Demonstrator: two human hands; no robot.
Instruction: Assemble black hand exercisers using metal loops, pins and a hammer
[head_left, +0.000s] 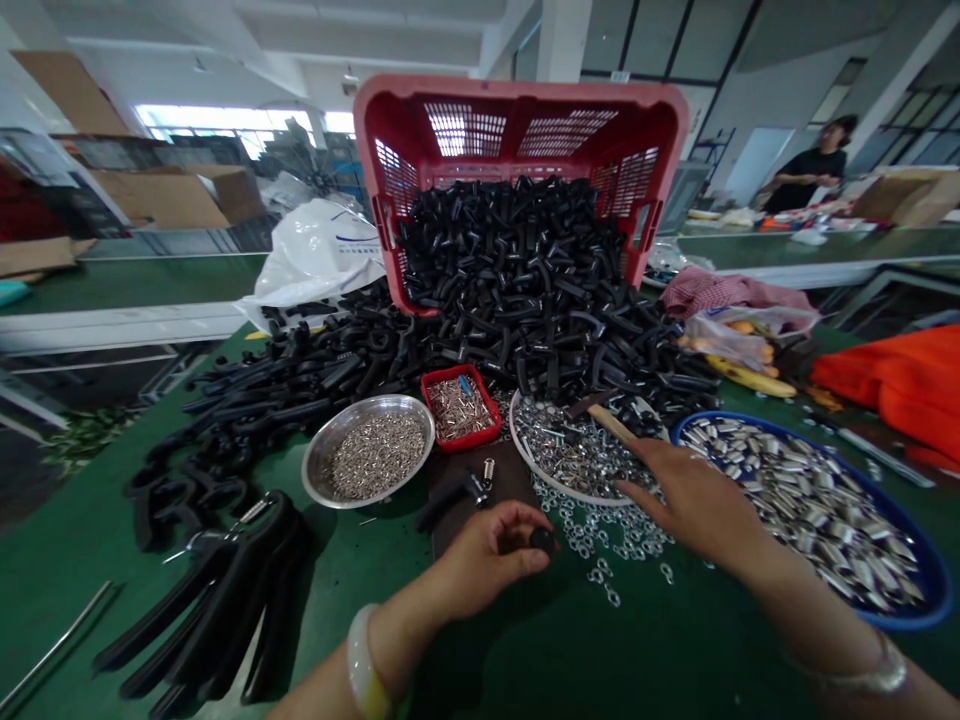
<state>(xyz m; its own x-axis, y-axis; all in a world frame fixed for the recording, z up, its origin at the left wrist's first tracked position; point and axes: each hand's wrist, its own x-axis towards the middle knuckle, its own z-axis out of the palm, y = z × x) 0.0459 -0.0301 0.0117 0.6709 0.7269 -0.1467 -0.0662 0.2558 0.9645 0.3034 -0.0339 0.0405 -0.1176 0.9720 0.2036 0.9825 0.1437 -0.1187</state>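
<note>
My left hand (491,560) is curled around a small black part (541,541), pinched between thumb and fingers. My right hand (694,500) reaches over the right edge of a white round tray (525,455) of small metal pieces; its fingers are apart, close to the wooden handle of a hammer (611,422), and whether they touch it is unclear. Beyond my left hand, a black handle piece (442,503) and a small spring (488,472) lie on a dark mat (450,525). Metal links (615,540) are scattered between my hands.
A red crate (517,95) on its side spills black handles. Near it are a steel bowl (307,470) of pins, a red box (469,440), a blue tray (919,620) of metal sleeves and assembled black clamps (225,600). A person (814,170) stands far right.
</note>
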